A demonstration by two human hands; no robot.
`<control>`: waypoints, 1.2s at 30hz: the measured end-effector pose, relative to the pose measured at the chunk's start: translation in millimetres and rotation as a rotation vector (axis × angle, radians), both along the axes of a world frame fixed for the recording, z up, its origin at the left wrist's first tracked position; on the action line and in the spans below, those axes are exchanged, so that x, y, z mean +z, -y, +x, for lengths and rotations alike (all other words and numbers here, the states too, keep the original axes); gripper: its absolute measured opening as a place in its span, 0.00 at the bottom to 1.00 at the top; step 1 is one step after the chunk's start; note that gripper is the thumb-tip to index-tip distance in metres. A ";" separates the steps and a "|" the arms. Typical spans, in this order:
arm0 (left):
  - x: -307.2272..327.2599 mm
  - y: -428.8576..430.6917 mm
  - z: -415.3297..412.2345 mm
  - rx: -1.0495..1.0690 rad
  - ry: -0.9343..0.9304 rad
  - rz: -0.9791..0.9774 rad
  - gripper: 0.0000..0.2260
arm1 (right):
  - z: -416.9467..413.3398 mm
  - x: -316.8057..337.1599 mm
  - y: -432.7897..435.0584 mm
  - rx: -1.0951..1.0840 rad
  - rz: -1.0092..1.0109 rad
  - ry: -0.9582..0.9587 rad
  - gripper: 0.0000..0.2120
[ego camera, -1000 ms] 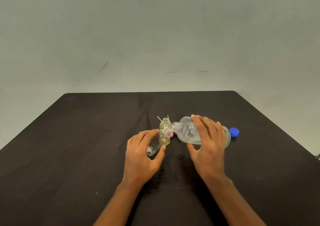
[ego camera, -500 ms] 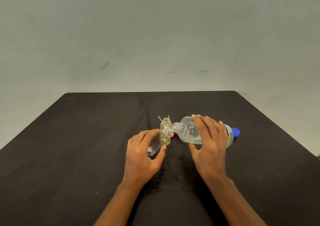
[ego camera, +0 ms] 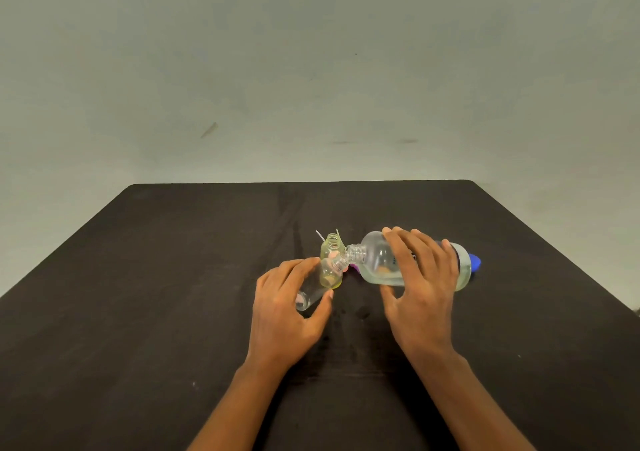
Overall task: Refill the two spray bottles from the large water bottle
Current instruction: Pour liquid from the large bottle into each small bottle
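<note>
The frame holds two hands, the left hand (ego camera: 282, 307) and the right hand (ego camera: 420, 289), at centre, one large water bottle (ego camera: 377, 260), two small spray bottles, a clear one (ego camera: 313, 293) and a yellowish one (ego camera: 330, 248), one blue cap (ego camera: 475, 263) at centre right, and one dark table (ego camera: 138, 294).

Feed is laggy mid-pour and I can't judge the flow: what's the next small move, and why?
Probably tip the large water bottle a touch further with the right hand. Its mouth already meets the small clear bottle held tilted by the left hand, and water still pools low in the big bottle.
</note>
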State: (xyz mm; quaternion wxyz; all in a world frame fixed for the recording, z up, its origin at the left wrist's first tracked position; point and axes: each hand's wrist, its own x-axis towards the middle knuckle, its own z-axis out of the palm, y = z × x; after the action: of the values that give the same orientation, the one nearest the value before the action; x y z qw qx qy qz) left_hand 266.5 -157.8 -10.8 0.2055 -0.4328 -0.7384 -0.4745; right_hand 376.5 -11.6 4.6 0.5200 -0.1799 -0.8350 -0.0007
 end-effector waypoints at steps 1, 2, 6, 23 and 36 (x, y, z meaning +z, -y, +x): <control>0.1 -0.1 0.0 -0.001 0.001 -0.003 0.18 | -0.5 0.0 -0.1 -0.002 0.001 0.003 0.41; 0.1 -0.2 0.0 -0.002 0.002 -0.007 0.18 | -0.7 0.1 0.3 -0.005 0.001 0.006 0.41; 0.0 -0.3 -0.1 0.000 0.005 -0.010 0.18 | -0.9 0.4 0.8 -0.011 0.002 0.004 0.40; 0.0 -0.2 -0.1 -0.005 -0.003 -0.004 0.18 | -0.8 2.1 1.0 -0.037 0.032 -0.012 0.36; 0.3 -0.4 -0.2 -0.010 -0.007 0.011 0.18 | 0.3 3.5 2.4 -0.042 0.038 -0.008 0.38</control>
State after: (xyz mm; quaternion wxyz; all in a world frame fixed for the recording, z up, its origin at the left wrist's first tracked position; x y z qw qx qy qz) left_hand 266.3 -157.4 -10.5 0.2083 -0.4371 -0.7328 -0.4781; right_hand 376.8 -14.0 8.1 0.5264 -0.1876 -0.8289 -0.0268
